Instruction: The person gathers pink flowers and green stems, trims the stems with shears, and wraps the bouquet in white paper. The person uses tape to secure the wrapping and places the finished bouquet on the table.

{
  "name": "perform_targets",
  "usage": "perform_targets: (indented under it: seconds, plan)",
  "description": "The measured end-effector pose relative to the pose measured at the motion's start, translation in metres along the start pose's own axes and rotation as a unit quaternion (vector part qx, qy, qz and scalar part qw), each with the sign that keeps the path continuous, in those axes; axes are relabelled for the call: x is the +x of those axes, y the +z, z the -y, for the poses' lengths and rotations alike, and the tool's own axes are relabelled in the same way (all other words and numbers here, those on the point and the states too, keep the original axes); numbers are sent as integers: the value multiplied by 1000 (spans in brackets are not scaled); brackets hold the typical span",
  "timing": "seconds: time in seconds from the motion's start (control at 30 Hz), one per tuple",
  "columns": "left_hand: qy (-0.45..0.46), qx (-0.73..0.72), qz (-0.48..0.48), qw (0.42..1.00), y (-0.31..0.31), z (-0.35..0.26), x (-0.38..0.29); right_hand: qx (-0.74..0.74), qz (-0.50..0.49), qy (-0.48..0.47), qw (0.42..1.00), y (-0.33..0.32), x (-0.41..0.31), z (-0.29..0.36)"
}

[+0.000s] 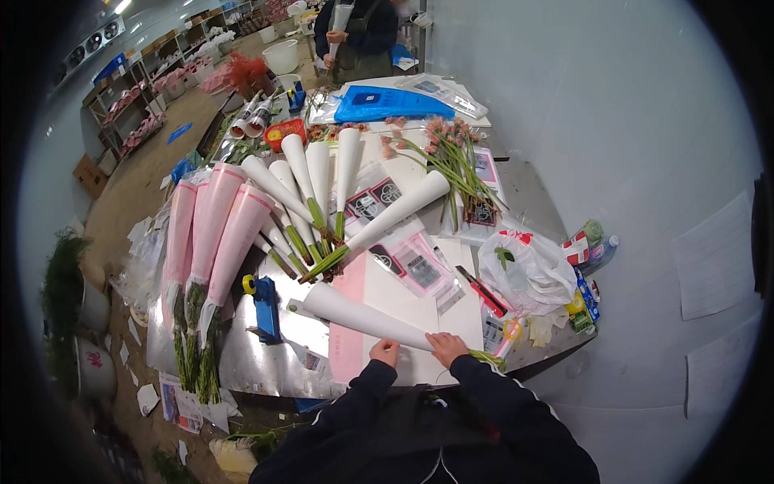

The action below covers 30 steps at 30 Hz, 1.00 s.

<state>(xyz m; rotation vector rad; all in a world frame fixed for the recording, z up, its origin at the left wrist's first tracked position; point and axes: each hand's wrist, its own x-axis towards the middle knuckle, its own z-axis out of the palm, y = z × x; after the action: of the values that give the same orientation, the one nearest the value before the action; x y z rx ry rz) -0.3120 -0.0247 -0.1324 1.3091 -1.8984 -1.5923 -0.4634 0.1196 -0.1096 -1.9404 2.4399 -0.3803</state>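
Observation:
A white paper cone [369, 319] with green stems out of its narrow end lies before me on white sheets. Over that narrow end rests my right hand [446, 349], its grip partly hidden. My left hand [385, 352] is just below the cone, fingers curled; whether it pinches something small cannot be told. Beyond lie several wrapped white cones [399, 209] with stems showing. Pink-wrapped bunches [230, 245] lie at the left. Loose pink flowers with long stems [462, 163] are at the back right. A blue tape dispenser [265, 310] stands left of the near cone.
A red utility knife [482, 291] and a white plastic bag [526, 266] lie to the right. Printed plastic sleeves [417, 266] are on the table's middle, a blue bag [393, 104] at its far end. Another person [363, 45] stands beyond, holding a white cone. A wall borders the right side.

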Motion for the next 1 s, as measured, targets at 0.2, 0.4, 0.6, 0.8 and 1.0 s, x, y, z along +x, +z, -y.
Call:
perform_targets:
  seconds: [0.2,0.4,0.6,0.8,1.0]
  plan:
    - [-255,-343,146,892,26,43,11,19,4,13,1000,-2,8,-3]
    - [-209,-507,197,813,55,-4,16,123,134,81,980,-20,30,-18]
    - [-226,-510,154,816,68,-9,27,222,158,104,957,-24,42,-28]
    - [-257,-547,114,788,73,15,20,317,187,68,928,-11,29,-19]
    - [-280,-382,38,880,59,4,-1,402,196,133,884,-14,8,5]
